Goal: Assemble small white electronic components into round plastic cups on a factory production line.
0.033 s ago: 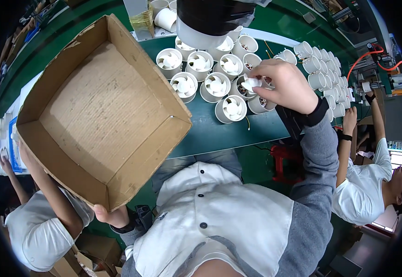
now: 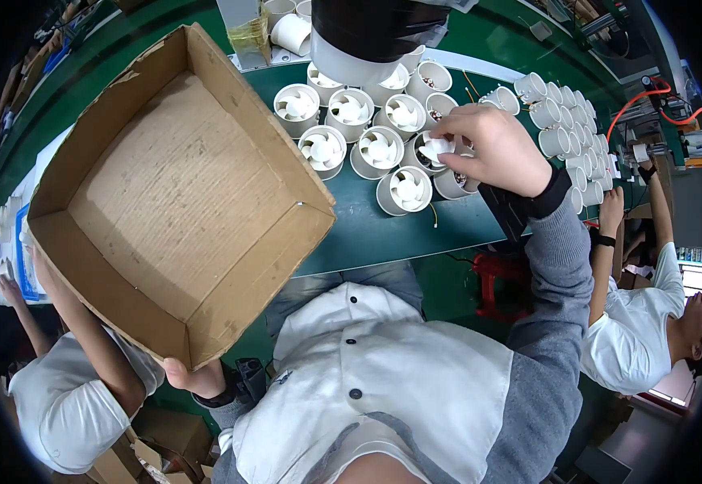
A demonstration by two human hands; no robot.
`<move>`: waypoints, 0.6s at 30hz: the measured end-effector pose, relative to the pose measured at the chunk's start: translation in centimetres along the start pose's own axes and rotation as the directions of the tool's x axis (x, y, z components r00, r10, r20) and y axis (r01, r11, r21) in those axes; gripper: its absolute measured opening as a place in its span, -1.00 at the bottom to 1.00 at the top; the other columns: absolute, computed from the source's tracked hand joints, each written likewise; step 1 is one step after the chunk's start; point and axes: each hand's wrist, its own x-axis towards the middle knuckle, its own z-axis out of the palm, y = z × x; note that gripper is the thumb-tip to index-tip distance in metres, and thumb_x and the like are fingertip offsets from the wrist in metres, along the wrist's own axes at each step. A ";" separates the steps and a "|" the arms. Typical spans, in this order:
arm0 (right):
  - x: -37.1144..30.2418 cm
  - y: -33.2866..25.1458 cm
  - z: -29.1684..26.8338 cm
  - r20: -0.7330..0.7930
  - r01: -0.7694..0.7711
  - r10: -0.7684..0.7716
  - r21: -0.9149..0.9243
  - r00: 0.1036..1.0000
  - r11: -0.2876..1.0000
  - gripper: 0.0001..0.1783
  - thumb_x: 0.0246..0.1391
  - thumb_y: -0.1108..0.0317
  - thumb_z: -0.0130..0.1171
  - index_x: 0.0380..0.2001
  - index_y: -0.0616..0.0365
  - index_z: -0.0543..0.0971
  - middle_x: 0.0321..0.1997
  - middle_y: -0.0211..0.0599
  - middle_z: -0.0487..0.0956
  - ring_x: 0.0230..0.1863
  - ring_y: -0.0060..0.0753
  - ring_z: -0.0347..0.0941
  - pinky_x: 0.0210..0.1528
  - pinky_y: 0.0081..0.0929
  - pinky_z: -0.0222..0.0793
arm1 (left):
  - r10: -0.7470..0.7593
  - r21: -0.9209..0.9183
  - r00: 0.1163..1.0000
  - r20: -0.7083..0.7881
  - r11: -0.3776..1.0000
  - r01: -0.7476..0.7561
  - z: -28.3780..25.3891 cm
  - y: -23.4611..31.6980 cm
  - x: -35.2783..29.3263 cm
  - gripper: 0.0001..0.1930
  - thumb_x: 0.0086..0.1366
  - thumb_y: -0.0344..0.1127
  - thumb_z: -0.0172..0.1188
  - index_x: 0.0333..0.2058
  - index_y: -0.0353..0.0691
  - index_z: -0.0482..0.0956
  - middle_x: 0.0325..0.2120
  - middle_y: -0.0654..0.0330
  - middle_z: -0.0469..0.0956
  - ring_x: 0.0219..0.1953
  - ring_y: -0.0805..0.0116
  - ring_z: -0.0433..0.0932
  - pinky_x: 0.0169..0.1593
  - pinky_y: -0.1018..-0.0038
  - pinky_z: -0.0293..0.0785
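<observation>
On the green table (image 2: 383, 230), the right hand (image 2: 492, 149) pinches a white impeller (image 2: 435, 147) over an open fan housing (image 2: 425, 153); most housings (image 2: 351, 109) already have one, a few remain. Left hand (image 2: 193, 377) grips the tilted empty box (image 2: 169, 194) by its corner

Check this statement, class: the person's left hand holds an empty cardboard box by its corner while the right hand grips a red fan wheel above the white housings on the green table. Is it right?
Not quite. The head view shows the fan wheel in the right hand is white, not red. The rest stands: the left hand holds the empty cardboard box by its corner, above the white housings on the green table.
</observation>
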 end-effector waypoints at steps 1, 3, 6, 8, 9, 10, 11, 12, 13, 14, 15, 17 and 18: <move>0.3 0.4 0.6 0.039 0.035 -0.035 -0.023 0.999 0.999 -0.75 -0.29 0.43 0.26 -0.41 0.19 0.58 -0.42 -0.23 0.55 -0.36 -0.18 0.49 -0.30 -0.37 0.40 | 0.003 -0.011 1.000 0.006 1.000 -0.003 0.0 -0.2 -0.3 -0.25 0.14 0.15 0.00 0.16 -0.29 0.20 0.07 0.07 0.34 0.06 0.18 0.37 0.12 0.24 0.25; 0.6 0.7 1.7 0.080 0.071 -0.068 -0.044 0.995 0.996 -0.77 -0.29 0.43 0.26 -0.42 0.19 0.58 -0.43 -0.22 0.55 -0.36 -0.17 0.49 -0.30 -0.36 0.41 | 0.005 -0.020 1.000 0.012 1.000 -0.005 -0.2 -0.4 -0.4 -0.25 0.14 0.15 0.00 0.16 -0.30 0.20 0.07 0.07 0.34 0.07 0.18 0.37 0.12 0.25 0.24; 1.0 0.8 3.0 0.073 0.124 -0.115 -0.133 0.991 0.983 -0.81 -0.30 0.44 0.26 -0.47 0.19 0.59 -0.47 -0.22 0.55 -0.35 -0.17 0.49 -0.30 -0.31 0.41 | -0.020 -0.034 1.000 0.016 0.999 0.020 -0.8 -0.4 -0.1 -0.25 0.13 0.15 0.01 0.16 -0.29 0.21 0.07 0.07 0.34 0.08 0.18 0.35 0.13 0.24 0.22; 1.2 0.7 3.4 0.095 0.120 -0.105 -0.167 0.990 0.979 -0.82 -0.29 0.44 0.26 -0.48 0.20 0.59 -0.46 -0.22 0.55 -0.34 -0.17 0.49 -0.29 -0.30 0.40 | -0.009 -0.025 0.999 0.033 1.000 0.010 -0.8 -0.5 -0.1 -0.25 0.13 0.15 0.01 0.15 -0.29 0.21 0.07 0.07 0.34 0.08 0.18 0.35 0.13 0.24 0.22; 1.3 0.6 3.6 0.116 0.116 -0.094 -0.202 0.989 0.973 -0.83 -0.29 0.43 0.26 -0.49 0.20 0.58 -0.46 -0.22 0.55 -0.33 -0.17 0.48 -0.29 -0.29 0.40 | 0.001 -0.017 0.999 0.049 1.000 0.000 -0.6 -0.4 0.0 -0.25 0.13 0.15 0.01 0.15 -0.29 0.22 0.07 0.07 0.34 0.08 0.19 0.35 0.13 0.24 0.22; 1.4 0.6 3.8 0.137 0.119 -0.088 -0.239 0.987 0.964 -0.83 -0.28 0.43 0.25 -0.50 0.20 0.58 -0.46 -0.22 0.54 -0.33 -0.17 0.48 -0.29 -0.28 0.40 | 0.015 -0.011 0.998 0.062 1.000 -0.015 -0.5 -0.5 -0.1 -0.26 0.13 0.15 0.01 0.15 -0.29 0.22 0.07 0.07 0.34 0.08 0.19 0.35 0.13 0.24 0.22; 1.4 0.7 4.0 0.134 0.123 -0.093 -0.238 0.987 0.963 -0.83 -0.28 0.43 0.25 -0.50 0.20 0.58 -0.46 -0.22 0.54 -0.33 -0.17 0.48 -0.29 -0.28 0.40 | 0.021 -0.010 0.998 0.059 1.000 -0.020 -0.5 -0.6 -0.1 -0.26 0.13 0.15 0.01 0.15 -0.29 0.22 0.07 0.07 0.34 0.08 0.19 0.35 0.13 0.24 0.22; 1.4 0.7 4.2 0.119 0.122 -0.094 -0.261 0.988 0.958 -0.84 -0.27 0.43 0.25 -0.49 0.21 0.58 -0.45 -0.21 0.54 -0.32 -0.16 0.48 -0.28 -0.27 0.40 | 0.016 -0.032 0.998 0.063 0.999 -0.014 -0.4 -0.7 0.0 -0.26 0.14 0.14 0.01 0.15 -0.30 0.22 0.07 0.07 0.35 0.08 0.19 0.35 0.13 0.25 0.22; 1.3 0.8 4.2 0.103 0.121 -0.096 -0.283 0.990 0.951 -0.84 -0.25 0.44 0.24 -0.48 0.21 0.58 -0.43 -0.19 0.54 -0.32 -0.15 0.48 -0.27 -0.27 0.39 | 0.013 -0.053 0.998 0.068 0.999 -0.009 -0.2 -0.7 0.0 -0.27 0.14 0.13 0.01 0.14 -0.31 0.23 0.07 0.08 0.35 0.08 0.20 0.35 0.13 0.25 0.22; 1.2 0.8 4.2 0.085 0.121 -0.099 -0.306 0.991 0.944 -0.84 -0.24 0.44 0.23 -0.47 0.21 0.58 -0.42 -0.18 0.54 -0.31 -0.15 0.47 -0.26 -0.27 0.39 | 0.011 -0.075 0.997 0.072 0.997 -0.006 0.0 -0.7 0.1 -0.28 0.15 0.13 0.00 0.13 -0.31 0.23 0.06 0.08 0.36 0.08 0.20 0.35 0.13 0.26 0.22; 1.3 0.8 4.1 0.080 0.138 -0.119 -0.305 0.990 0.942 -0.84 -0.24 0.44 0.23 -0.47 0.21 0.58 -0.42 -0.18 0.54 -0.31 -0.15 0.47 -0.26 -0.27 0.39 | 0.026 -0.073 0.998 0.059 0.997 -0.022 0.0 -0.7 0.1 -0.28 0.15 0.13 0.00 0.13 -0.31 0.23 0.06 0.08 0.36 0.08 0.20 0.35 0.13 0.26 0.22; 1.0 0.8 3.3 0.120 0.085 -0.061 -0.202 0.991 0.976 -0.82 -0.20 0.43 0.21 -0.42 0.21 0.57 -0.40 -0.16 0.53 -0.32 -0.11 0.47 -0.24 -0.26 0.38 | -0.011 -0.131 1.000 0.025 0.991 0.014 0.7 -0.4 0.5 -0.33 0.17 0.12 -0.01 0.12 -0.26 0.25 0.05 0.12 0.36 0.08 0.21 0.35 0.12 0.24 0.23; 0.9 0.6 2.7 0.142 0.060 -0.039 -0.150 0.989 0.987 -0.81 -0.18 0.43 0.21 -0.39 0.20 0.57 -0.39 -0.14 0.53 -0.33 -0.09 0.46 -0.22 -0.26 0.38 | -0.025 -0.160 1.000 0.007 0.987 0.026 1.1 0.0 0.9 -0.35 0.18 0.11 -0.02 0.12 -0.23 0.26 0.05 0.13 0.37 0.08 0.22 0.35 0.12 0.23 0.24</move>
